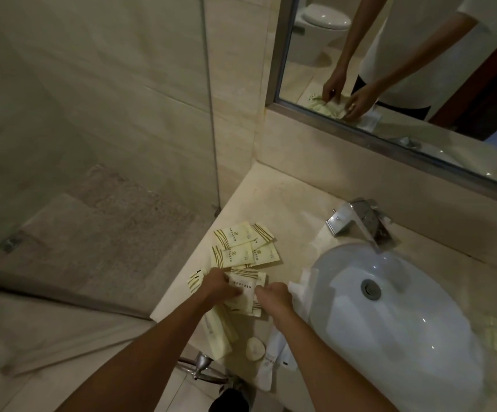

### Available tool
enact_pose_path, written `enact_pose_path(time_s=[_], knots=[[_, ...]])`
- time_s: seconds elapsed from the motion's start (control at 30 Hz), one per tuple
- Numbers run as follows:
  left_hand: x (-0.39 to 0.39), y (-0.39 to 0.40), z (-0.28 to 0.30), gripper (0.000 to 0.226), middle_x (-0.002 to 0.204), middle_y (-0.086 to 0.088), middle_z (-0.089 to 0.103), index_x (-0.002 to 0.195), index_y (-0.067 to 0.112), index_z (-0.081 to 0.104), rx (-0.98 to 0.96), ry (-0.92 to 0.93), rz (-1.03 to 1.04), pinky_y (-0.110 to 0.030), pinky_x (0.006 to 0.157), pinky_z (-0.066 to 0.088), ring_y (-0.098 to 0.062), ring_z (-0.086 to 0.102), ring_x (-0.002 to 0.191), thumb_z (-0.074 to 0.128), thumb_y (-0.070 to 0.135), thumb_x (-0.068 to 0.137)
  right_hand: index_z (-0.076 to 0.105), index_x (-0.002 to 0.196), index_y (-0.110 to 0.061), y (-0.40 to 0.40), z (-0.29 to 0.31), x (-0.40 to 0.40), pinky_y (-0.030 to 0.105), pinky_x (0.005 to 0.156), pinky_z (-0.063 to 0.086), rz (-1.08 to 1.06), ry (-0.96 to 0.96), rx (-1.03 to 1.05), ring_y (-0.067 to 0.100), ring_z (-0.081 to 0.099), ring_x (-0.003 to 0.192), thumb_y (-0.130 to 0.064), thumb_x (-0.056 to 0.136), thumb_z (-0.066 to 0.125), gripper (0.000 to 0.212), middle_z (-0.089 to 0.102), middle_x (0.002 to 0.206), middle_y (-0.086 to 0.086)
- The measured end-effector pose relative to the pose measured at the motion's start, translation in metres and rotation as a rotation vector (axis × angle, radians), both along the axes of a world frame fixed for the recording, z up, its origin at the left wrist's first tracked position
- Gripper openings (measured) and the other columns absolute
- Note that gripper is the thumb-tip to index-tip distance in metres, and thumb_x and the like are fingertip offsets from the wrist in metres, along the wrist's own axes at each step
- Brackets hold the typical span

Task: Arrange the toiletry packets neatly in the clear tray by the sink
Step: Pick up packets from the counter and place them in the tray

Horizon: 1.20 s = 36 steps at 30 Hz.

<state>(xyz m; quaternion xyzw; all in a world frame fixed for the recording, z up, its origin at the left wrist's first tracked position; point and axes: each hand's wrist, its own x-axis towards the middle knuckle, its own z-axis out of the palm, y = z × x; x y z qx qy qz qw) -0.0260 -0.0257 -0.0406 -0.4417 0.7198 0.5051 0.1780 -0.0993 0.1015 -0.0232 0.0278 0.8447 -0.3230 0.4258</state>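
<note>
Toiletry packets [242, 289] pinched between both hands' fingers [235, 291], over counter [286, 203]

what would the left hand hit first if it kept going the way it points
The left hand points toward the right hand over the packet both grip; it would likely meet that hand first, though depth is unclear.

Packets [245, 289] pinched between both hands: matt cream paper, printed brown stripes, slightly creased. Counter [286, 203] beneath the grip: smooth polished stone, pale beige. Basin [405, 322] just right of the grip: glossy white ceramic, metal drain ring. Tap [360, 223] beyond it: bright polished metal. Mirror frame [360, 127]: brushed metal.
</note>
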Motion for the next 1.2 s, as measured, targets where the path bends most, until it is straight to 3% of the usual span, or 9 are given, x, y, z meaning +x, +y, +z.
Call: enact_pose_path(time_s=[0.1, 0.2, 0.3, 0.37, 0.53, 0.7, 0.9, 1.0, 1.2], knots=[[-0.001, 0.0, 0.0, 0.021, 0.078, -0.003, 0.062, 0.093, 0.002, 0.069, 0.07, -0.006, -0.007, -0.012, 0.034, 0.036, -0.008, 0.054, 0.058, 0.075, 0.018, 0.08, 0.068, 0.09, -0.009, 0.006, 0.004, -0.003, 0.022, 0.054, 0.043, 0.014, -0.031, -0.013, 0.023, 0.062, 0.083, -0.019, 0.086, 0.054, 0.018, 0.069, 0.092, 0.007], [-0.001, 0.0, 0.003, 0.014, 0.066, -0.002, 0.059, 0.081, 0.006, 0.068, 0.138, -0.013, -0.021, -0.017, 0.037, 0.036, -0.009, 0.049, 0.05, 0.075, 0.019, 0.081, 0.057, 0.067, -0.015, 0.017, 0.006, -0.009, 0.025, 0.065, 0.044, 0.04, -0.029, -0.003, 0.023, 0.06, 0.079, -0.02, 0.086, 0.055, 0.019, 0.061, 0.076, 0.001], [-0.001, 0.001, 0.011, 0.023, 0.065, -0.003, 0.059, 0.09, 0.0, 0.071, 0.24, -0.025, -0.079, -0.019, 0.041, 0.036, -0.009, 0.046, 0.047, 0.074, 0.021, 0.081, 0.05, 0.062, -0.018, 0.03, 0.015, -0.016, 0.024, 0.059, 0.041, 0.096, 0.029, 0.027, 0.02, 0.058, 0.073, -0.024, 0.086, 0.055, 0.025, 0.059, 0.072, 0.001], [-0.005, 0.003, 0.016, 0.026, 0.065, -0.002, 0.059, 0.1, 0.0, 0.071, 0.279, -0.024, -0.109, -0.018, 0.042, 0.037, -0.008, 0.046, 0.047, 0.073, 0.019, 0.082, 0.042, 0.055, -0.019, 0.041, 0.023, -0.022, 0.024, 0.05, 0.034, 0.135, 0.087, 0.038, 0.014, 0.05, 0.059, -0.026, 0.085, 0.054, 0.033, 0.051, 0.061, -0.002], [-0.032, 0.021, 0.03, 0.02, 0.072, -0.005, 0.06, 0.092, 0.004, 0.073, 0.299, 0.028, -0.196, -0.023, 0.047, 0.035, -0.011, 0.046, 0.055, 0.071, 0.022, 0.084, 0.032, 0.052, -0.018, 0.079, 0.046, -0.043, 0.026, 0.046, 0.027, 0.102, 0.224, 0.063, 0.011, 0.036, 0.046, -0.026, 0.087, 0.053, 0.042, 0.034, 0.051, -0.002], [-0.076, 0.064, 0.045, 0.029, 0.078, 0.0, 0.062, 0.1, 0.008, 0.071, 0.219, 0.047, -0.355, -0.021, 0.053, 0.04, -0.012, 0.05, 0.064, 0.068, 0.032, 0.084, 0.043, 0.057, -0.015, 0.136, 0.065, -0.066, 0.027, 0.053, 0.037, -0.002, 0.261, 0.08, 0.014, 0.051, 0.059, -0.03, 0.089, 0.05, 0.036, 0.049, 0.06, -0.001], [-0.124, 0.143, 0.056, 0.021, 0.076, 0.001, 0.064, 0.096, 0.011, 0.071, 0.251, 0.13, -0.505, -0.02, 0.052, 0.04, -0.013, 0.053, 0.064, 0.063, 0.028, 0.088, 0.059, 0.074, -0.013, 0.228, 0.075, -0.091, 0.018, 0.044, 0.035, -0.169, 0.275, 0.097, 0.004, 0.05, 0.056, -0.032, 0.092, 0.051, 0.027, 0.059, 0.077, 0.002], [-0.145, 0.192, 0.062, 0.011, 0.071, 0.0, 0.062, 0.085, 0.017, 0.07, 0.245, 0.16, -0.565, -0.024, 0.054, 0.04, -0.014, 0.053, 0.062, 0.064, 0.026, 0.088, 0.061, 0.073, -0.01, 0.279, 0.075, -0.101, 0.021, 0.047, 0.037, -0.247, 0.29, 0.116, 0.011, 0.054, 0.06, -0.032, 0.089, 0.053, 0.029, 0.062, 0.077, 0.006], [-0.184, 0.292, 0.076, 0.015, 0.084, 0.001, 0.059, 0.102, 0.01, 0.061, 0.219, 0.186, -0.596, -0.021, 0.051, 0.038, -0.011, 0.052, 0.068, 0.061, 0.019, 0.089, 0.056, 0.067, -0.008, 0.374, 0.081, -0.123, 0.029, 0.054, 0.035, -0.346, 0.339, 0.135, 0.023, 0.054, 0.069, -0.032, 0.088, 0.052, 0.032, 0.056, 0.068, 0.007]])
